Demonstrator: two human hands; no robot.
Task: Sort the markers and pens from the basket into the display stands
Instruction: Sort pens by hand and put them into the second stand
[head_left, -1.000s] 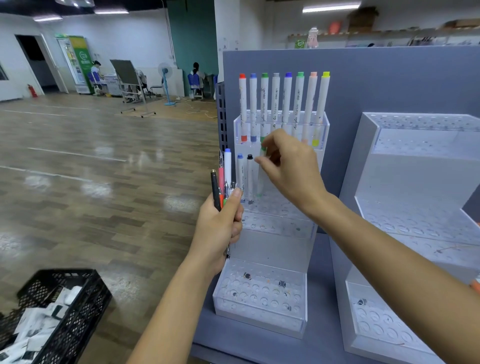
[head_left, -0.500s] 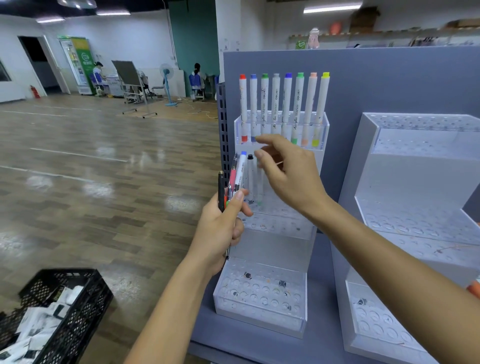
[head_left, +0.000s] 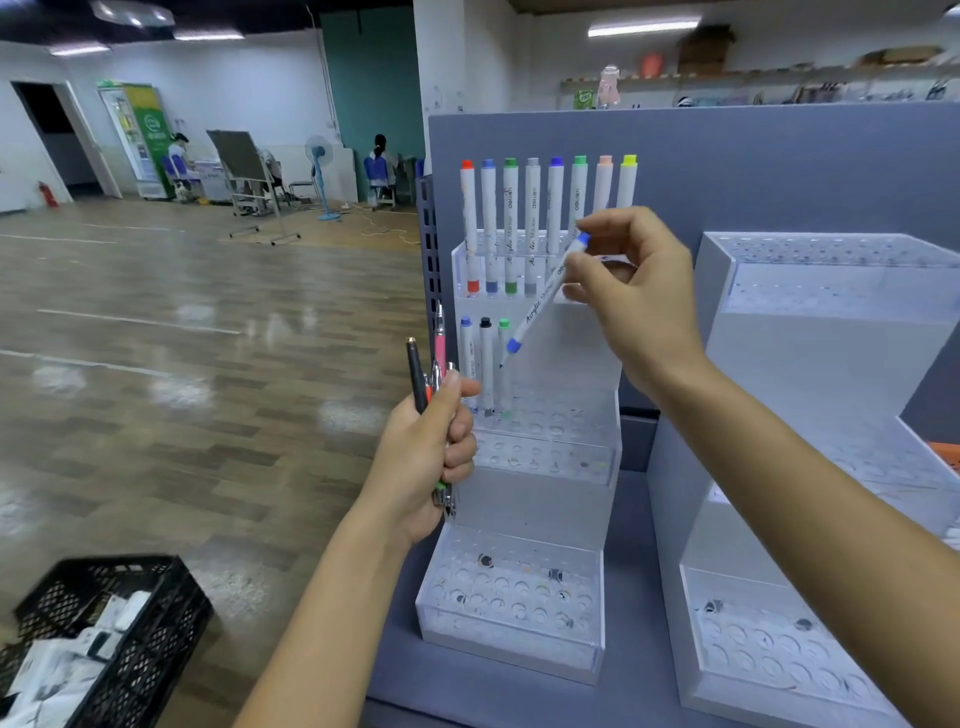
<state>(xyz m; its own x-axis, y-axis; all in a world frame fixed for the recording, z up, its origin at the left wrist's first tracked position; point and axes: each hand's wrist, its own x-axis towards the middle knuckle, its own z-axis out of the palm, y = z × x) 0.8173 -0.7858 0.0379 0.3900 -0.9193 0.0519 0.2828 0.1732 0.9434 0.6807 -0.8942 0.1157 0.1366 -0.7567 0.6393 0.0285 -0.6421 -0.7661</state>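
Below and left of the clear display stand (head_left: 519, 644), a black basket (head_left: 156, 639) of white packets sits on the glossy wood-plank floor (head_left: 156, 364). The stand rests on a grey shelf (head_left: 467, 696), with a second stand (head_left: 779, 701) just to its right. At the stand's left edge the left hand (head_left: 426, 457) grips a bundle of pens (head_left: 428, 374) upright. In front of its upper tiers the right hand (head_left: 639, 291) pinches a blue-capped marker (head_left: 543, 301) – tilted, its lower tip near three markers (head_left: 485, 364) standing in the middle tier. Eight markers (head_left: 532, 223) line the top tier. Behind the stand rises a grey panel (head_left: 779, 166); far to its left – seated people, a fan (head_left: 318, 156), white walls.
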